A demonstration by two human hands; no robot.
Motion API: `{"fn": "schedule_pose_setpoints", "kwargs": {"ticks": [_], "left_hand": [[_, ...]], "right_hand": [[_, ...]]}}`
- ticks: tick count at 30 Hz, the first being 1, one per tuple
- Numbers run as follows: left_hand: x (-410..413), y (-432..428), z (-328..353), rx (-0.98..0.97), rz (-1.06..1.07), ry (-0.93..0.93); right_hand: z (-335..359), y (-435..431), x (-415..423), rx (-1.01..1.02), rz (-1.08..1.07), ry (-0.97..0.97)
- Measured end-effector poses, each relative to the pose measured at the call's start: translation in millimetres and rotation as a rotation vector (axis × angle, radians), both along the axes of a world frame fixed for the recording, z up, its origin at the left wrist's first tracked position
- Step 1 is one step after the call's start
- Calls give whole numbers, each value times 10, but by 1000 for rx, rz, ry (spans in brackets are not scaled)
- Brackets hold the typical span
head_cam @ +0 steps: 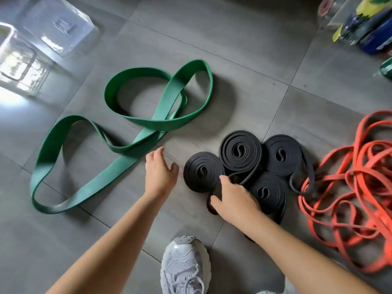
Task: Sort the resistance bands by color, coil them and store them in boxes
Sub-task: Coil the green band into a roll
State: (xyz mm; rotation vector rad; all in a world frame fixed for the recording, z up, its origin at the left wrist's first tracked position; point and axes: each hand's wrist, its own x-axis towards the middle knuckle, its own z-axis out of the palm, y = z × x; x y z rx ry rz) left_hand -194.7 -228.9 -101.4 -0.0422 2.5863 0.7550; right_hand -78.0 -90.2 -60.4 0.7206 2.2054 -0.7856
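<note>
On the grey tiled floor [233, 60], coiled black rubber resistance bands [240, 149] are being gripped by the right hand [233, 200]; the left hand [160, 175] is being held open beside them.

Soft daylight, probably from the upper left, glares on the clear boxes [31, 39]; frame edges blur and bend.
</note>
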Motion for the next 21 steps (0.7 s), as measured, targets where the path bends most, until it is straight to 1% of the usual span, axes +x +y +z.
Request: {"fn": "schedule_pose_setpoints", "kwargs": {"ticks": [2,3,4,7,8,10,12,13,15,16,18,21], "left_hand": [[-210,-112,50,-102,-88,222],[-330,-180,53,-175,-140,269],[-451,-263,15,-258,-206,283],[-707,-533,-29,-560,-382,155],[-746,-595,-23,-633,-435,150],[-765,-639,50,-699,-505,219],[-747,-607,157,-699,-541,251],[-727,-587,221,-688,-574,237],[-653,-559,347,-642,-640,232],[-604,-551,429,-600,-640,230],[-492,-546,646,-458,-539,193],[-341,-547,1080,-191,-278,176]], "right_hand": [[39,10,11,81,31,89],[50,9,13,90,28,123],[51,1,13,68,16,140],[55,-33,25,-25,-2,141],[60,-41,34,-42,4,143],[86,-39,63,-62,21,148],[138,-8,97,-69,46,161],[177,12,118,-67,62,168],[283,59,169,-61,85,182],[355,86,201,-57,91,188],[552,142,284,-42,97,192],[931,203,438,-21,118,207]]}}
